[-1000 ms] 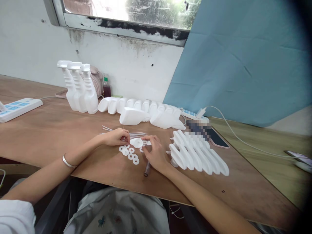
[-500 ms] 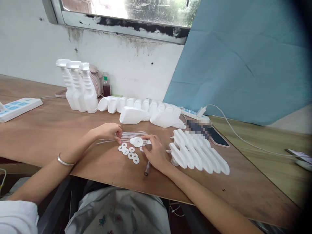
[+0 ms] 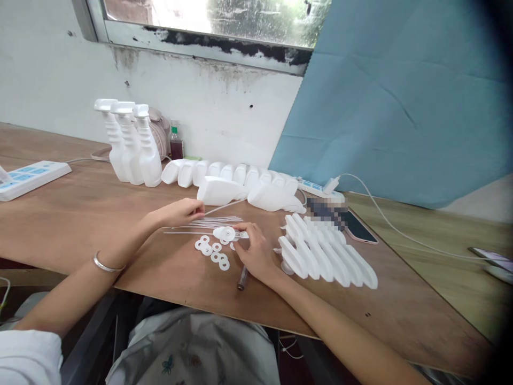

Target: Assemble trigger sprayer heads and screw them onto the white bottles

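Note:
My left hand (image 3: 188, 210) pinches one end of a thin white plastic tube (image 3: 224, 206), which slants up to the right above the table. Below it lies a bundle of similar tubes (image 3: 220, 221). My right hand (image 3: 253, 248) is closed on a white spray-bottle trigger head (image 3: 225, 233), its round cap side turned toward me. Several flat white ring washers (image 3: 206, 249) lie loose just below the spray head. Under my right hand a dark brown stick-like object (image 3: 242, 279) rests on the table, partly hidden.
Several white trigger heads (image 3: 324, 251) lie in rows at right. White bottles (image 3: 220, 191) lie along the back; three upright spray bottles (image 3: 148, 155) stand at left. Power strips (image 3: 36, 177), a small green-capped bottle (image 3: 175, 144) and a phone (image 3: 360, 227) sit around the table (image 3: 100, 214).
My left hand has lifted slightly from the bundle with one tube pinched in it, now slanting upward. My right hand stays almost still with the trigger head.

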### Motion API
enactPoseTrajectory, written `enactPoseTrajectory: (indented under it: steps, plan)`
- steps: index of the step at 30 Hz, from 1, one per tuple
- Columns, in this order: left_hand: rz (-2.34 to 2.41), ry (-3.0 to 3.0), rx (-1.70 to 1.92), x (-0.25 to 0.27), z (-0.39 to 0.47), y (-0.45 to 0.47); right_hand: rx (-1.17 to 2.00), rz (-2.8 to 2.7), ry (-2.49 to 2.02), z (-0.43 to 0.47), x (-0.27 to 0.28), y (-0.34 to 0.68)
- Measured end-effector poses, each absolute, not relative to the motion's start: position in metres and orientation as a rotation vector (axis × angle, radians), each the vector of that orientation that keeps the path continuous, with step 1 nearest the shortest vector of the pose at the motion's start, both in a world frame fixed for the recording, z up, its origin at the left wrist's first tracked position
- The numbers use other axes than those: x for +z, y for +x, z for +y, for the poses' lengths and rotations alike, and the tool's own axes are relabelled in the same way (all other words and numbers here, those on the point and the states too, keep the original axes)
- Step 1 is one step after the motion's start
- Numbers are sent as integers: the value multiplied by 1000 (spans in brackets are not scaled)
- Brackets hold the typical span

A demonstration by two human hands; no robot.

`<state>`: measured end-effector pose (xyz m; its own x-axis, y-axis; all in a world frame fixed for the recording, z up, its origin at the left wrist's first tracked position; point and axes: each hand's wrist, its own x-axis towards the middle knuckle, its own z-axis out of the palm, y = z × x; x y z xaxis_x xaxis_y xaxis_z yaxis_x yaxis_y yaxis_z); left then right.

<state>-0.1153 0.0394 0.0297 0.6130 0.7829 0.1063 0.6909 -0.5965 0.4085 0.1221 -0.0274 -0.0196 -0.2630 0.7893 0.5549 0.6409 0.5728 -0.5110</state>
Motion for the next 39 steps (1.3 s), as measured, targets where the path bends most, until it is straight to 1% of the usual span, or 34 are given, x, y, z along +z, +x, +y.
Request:
enactPoseTrajectory:
  steps: [5, 8, 12, 18, 20, 22, 27, 29, 32, 39]
  plan:
    - [987, 2184, 1040, 34, 33, -105, 291, -2052, -1104, -28, -18, 121]
    - [870, 2026, 1201, 27, 33, -98, 306, -2066, -1127, -27, -18, 120]
    - [829, 2018, 1065, 17, 34, -93, 303, -2082, -1143, -25, -21, 119]
    - [946, 2227, 602, 12, 38, -97, 310, -2114, -1118, -25, -22, 118]
    - [951, 2260, 496, 11, 39, -99, 312, -2115, -1116, -26, -21, 118]
    - [934, 2236, 529, 12, 39, -99, 317, -2118, -1116, -26, -21, 118]
    - [865, 1928, 914, 20, 25, -87, 333, -2125, -1119, -24, -24, 118]
    - [817, 1806, 1012, 23, 17, -81, 334, -2129, -1133, -23, -25, 118]
    - [762, 1822, 1047, 23, 8, -75, 339, -2136, -1134, -23, -25, 118]
    - [782, 2135, 1034, 19, 7, -75, 361, -2138, -1126, -24, -23, 118]
